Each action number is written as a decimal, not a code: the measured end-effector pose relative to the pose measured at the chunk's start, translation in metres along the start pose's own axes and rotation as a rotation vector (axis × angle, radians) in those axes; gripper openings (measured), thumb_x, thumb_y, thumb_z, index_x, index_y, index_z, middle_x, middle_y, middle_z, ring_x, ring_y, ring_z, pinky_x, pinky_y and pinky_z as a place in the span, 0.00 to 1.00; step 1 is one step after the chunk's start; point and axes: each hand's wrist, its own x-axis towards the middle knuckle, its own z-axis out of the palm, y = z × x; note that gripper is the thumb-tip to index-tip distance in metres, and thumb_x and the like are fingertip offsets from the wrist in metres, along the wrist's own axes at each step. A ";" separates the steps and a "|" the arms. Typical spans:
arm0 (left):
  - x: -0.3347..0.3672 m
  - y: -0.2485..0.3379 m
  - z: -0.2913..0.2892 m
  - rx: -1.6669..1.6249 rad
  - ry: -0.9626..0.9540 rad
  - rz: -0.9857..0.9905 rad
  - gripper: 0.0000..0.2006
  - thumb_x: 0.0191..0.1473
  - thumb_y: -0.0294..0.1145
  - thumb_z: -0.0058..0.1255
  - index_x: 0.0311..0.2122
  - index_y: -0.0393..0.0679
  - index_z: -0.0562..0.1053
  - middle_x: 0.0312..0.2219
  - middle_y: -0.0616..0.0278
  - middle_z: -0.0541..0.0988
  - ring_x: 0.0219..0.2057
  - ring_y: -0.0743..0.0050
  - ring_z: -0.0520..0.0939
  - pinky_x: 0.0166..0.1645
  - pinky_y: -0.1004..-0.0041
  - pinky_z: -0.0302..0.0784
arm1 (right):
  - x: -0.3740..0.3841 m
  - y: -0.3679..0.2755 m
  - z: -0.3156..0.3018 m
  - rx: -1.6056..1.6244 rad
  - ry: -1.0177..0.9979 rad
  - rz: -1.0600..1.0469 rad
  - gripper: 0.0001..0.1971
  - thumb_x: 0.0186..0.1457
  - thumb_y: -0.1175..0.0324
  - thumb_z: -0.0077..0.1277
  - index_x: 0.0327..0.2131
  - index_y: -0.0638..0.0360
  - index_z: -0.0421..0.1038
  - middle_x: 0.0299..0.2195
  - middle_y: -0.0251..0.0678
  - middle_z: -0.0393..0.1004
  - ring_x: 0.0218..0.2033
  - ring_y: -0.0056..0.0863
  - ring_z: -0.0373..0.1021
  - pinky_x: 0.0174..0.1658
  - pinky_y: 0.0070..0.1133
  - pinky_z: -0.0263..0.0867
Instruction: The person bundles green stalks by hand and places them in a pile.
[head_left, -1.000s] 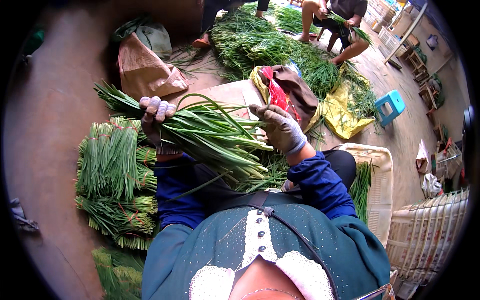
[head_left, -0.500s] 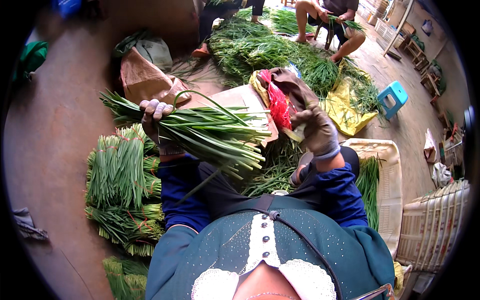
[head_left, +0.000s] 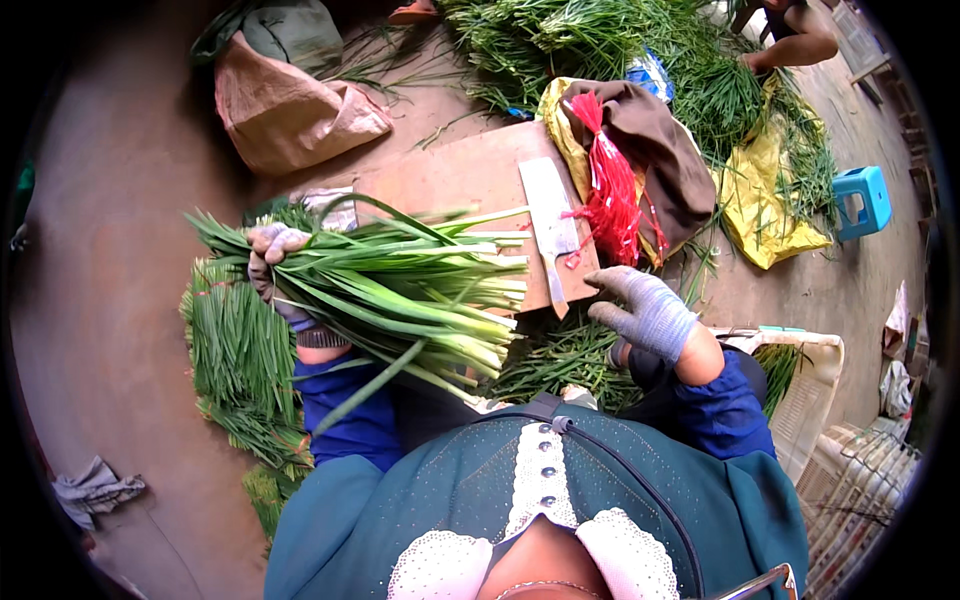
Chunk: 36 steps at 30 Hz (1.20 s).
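Observation:
A thick bunch of garlic chives [head_left: 400,285] lies sideways in my gloved left hand [head_left: 275,265], which is closed around its leafy end. The pale cut ends point right, over a flat board [head_left: 440,170]. One long leaf dangles below the bunch. My gloved right hand [head_left: 645,315] is empty, thumb and fingers apart, just off the board's right corner. On the board rests a wide-bladed knife [head_left: 548,205], its handle toward me. Beyond my right hand, a bundle of red plastic ties [head_left: 610,190] hangs over a brown cloth [head_left: 660,130].
Tied chive bundles [head_left: 240,340] are stacked at my left. Loose chives [head_left: 560,360] cover the floor between my feet. A white plastic crate [head_left: 815,390] stands at my right, a blue stool [head_left: 862,203] beyond it. Far ahead are a large chive heap [head_left: 600,40] and a pink sack [head_left: 285,110].
My right hand's fingers have gone from curled near the red ties to spread beside the board. The view has shifted, and the knife now shows. My left hand still holds the chives.

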 end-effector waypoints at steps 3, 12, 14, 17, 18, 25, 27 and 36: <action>0.007 0.004 -0.006 -0.038 -0.025 0.029 0.06 0.55 0.24 0.46 0.39 0.42 0.70 0.31 0.70 0.73 0.34 0.78 0.75 0.50 0.71 0.70 | 0.033 0.013 -0.007 0.595 -0.197 0.284 0.23 0.55 0.65 0.57 0.53 0.64 0.69 0.45 0.34 0.75 0.46 0.20 0.69 0.51 0.22 0.66; 0.000 -0.009 0.005 0.112 -0.172 0.044 0.02 0.57 0.27 0.50 0.35 0.43 0.72 0.31 0.65 0.75 0.37 0.76 0.77 0.50 0.71 0.72 | 0.027 -0.054 -0.001 0.836 -0.038 -0.125 0.26 0.61 0.57 0.48 0.57 0.65 0.64 0.52 0.36 0.70 0.54 0.26 0.65 0.58 0.24 0.59; -0.010 -0.014 0.003 -0.156 -0.098 -0.020 0.05 0.54 0.26 0.48 0.37 0.41 0.73 0.30 0.65 0.76 0.34 0.74 0.77 0.50 0.71 0.72 | 0.015 -0.053 0.018 0.952 0.003 -0.089 0.21 0.60 0.58 0.51 0.50 0.63 0.71 0.46 0.34 0.74 0.48 0.20 0.67 0.53 0.22 0.61; -0.041 -0.021 0.016 -0.039 -0.085 -0.002 0.05 0.56 0.30 0.52 0.36 0.42 0.74 0.30 0.66 0.78 0.37 0.76 0.78 0.52 0.72 0.73 | -0.005 -0.070 0.037 1.321 0.197 -0.158 0.14 0.59 0.58 0.53 0.43 0.57 0.75 0.45 0.31 0.76 0.45 0.21 0.69 0.51 0.24 0.62; -0.052 -0.033 0.028 -0.219 0.005 -0.067 0.05 0.56 0.31 0.52 0.36 0.43 0.75 0.31 0.66 0.78 0.37 0.76 0.79 0.52 0.72 0.73 | -0.014 -0.066 0.042 1.317 0.227 -0.185 0.15 0.60 0.58 0.51 0.44 0.56 0.74 0.46 0.32 0.76 0.46 0.22 0.69 0.51 0.26 0.61; -0.098 -0.030 0.025 -0.063 -0.045 0.001 0.08 0.58 0.36 0.47 0.36 0.44 0.75 0.35 0.65 0.80 0.40 0.71 0.79 0.54 0.67 0.73 | -0.058 -0.091 0.071 1.388 0.324 -0.048 0.12 0.59 0.64 0.52 0.44 0.57 0.72 0.35 0.28 0.75 0.33 0.17 0.68 0.38 0.18 0.64; -0.102 -0.018 0.008 0.063 -0.037 0.035 0.10 0.59 0.38 0.46 0.37 0.44 0.75 0.35 0.64 0.80 0.39 0.70 0.80 0.52 0.65 0.74 | -0.062 -0.100 0.080 1.443 0.352 -0.083 0.11 0.59 0.66 0.52 0.44 0.57 0.72 0.34 0.28 0.76 0.32 0.18 0.69 0.37 0.18 0.64; -0.101 0.009 -0.009 0.366 0.293 0.169 0.14 0.58 0.39 0.42 0.35 0.42 0.77 0.33 0.56 0.82 0.34 0.59 0.81 0.46 0.60 0.78 | -0.062 -0.109 0.054 1.685 0.303 -0.313 0.04 0.54 0.76 0.55 0.32 0.56 0.70 0.29 0.38 0.77 0.36 0.32 0.75 0.46 0.30 0.72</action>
